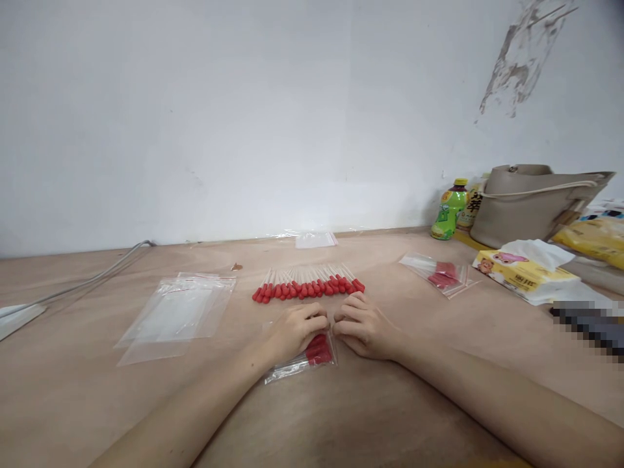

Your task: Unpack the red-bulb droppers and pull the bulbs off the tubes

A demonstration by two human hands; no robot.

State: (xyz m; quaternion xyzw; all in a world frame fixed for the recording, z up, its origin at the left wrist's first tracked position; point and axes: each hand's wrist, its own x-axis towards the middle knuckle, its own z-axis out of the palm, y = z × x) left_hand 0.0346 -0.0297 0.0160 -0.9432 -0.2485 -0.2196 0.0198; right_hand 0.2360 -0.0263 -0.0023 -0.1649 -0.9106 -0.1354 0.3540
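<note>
Close in front of me lies a clear zip bag (287,372) with red-tipped sticks (319,351) inside, its opening side toward the right. My left hand (299,328) rests over the bag with curled fingers, gripping its upper right edge. My right hand (363,328) has its fingers closed at the same right edge, close to the left fingertips. Just beyond both hands, a row of loose red-tipped sticks (307,288) lies with the red ends toward me. The fingertips and part of the bag's edge are hidden.
Flat clear bags (170,312) overlap on the left. On the right lie another filled bag (441,273), a tissue pack (524,273) and a dark blurred object (592,328). A green bottle (449,211) and grey handbag (517,208) stand behind. A cable (107,266) runs along the left.
</note>
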